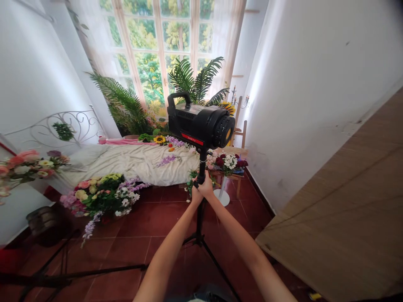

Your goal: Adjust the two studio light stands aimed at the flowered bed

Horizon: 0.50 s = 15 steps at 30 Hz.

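Note:
A black studio light [201, 126] with a red label and a top handle sits on a black stand [199, 226], its lens facing right. Both of my hands are wrapped round the stand's upper pole just below the light. My left hand [197, 195] is the lower one, on the left side of the pole. Slightly higher and to the right, my right hand [206, 186] closes round the pole by a black knob. The stand's legs spread on the red tiled floor [163, 218].
Behind stands a bed with a white cover [132, 161], flowers [100, 193] in front and palms before a window. A wooden panel [340, 218] leans at the right. Another tripod's legs [103, 270] cross the lower left. A white round base [222, 198] stands beyond the pole.

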Available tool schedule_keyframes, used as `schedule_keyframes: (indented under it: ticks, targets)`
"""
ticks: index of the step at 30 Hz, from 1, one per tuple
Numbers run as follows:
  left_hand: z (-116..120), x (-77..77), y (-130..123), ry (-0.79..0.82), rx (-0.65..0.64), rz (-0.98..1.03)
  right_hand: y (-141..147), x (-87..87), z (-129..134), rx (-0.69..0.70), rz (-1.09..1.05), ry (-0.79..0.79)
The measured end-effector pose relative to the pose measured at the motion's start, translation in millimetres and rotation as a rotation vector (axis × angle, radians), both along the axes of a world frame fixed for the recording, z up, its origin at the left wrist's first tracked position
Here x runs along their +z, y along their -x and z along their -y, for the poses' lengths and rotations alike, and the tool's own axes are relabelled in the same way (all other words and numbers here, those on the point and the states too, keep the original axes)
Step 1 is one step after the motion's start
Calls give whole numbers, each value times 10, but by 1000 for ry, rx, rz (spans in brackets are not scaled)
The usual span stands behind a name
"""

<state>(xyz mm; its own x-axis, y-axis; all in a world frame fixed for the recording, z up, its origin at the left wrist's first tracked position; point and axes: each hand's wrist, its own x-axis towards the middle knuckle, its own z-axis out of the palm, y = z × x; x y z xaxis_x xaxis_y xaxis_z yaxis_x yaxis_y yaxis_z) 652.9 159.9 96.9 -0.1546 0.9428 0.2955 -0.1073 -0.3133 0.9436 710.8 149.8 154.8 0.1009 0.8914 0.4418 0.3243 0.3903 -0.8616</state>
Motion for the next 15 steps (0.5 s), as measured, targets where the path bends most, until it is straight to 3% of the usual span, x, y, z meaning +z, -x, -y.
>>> schedule_keyframes:
  ticks: [5,8,11,15]
  targets:
    - [-27,-39,-49,30,111,-83,-33,4,-104,-22,13,-60]
    - [-1,6,-53,36,112,-152,-28,133,-127,-33,-9,-67]
    - [46,76,-50,29,99,-189,-22,411,-148,-38,-43,-101]
    - [108,155,-56,61,94,-163,-33,976,-207,-40,-47,-202]
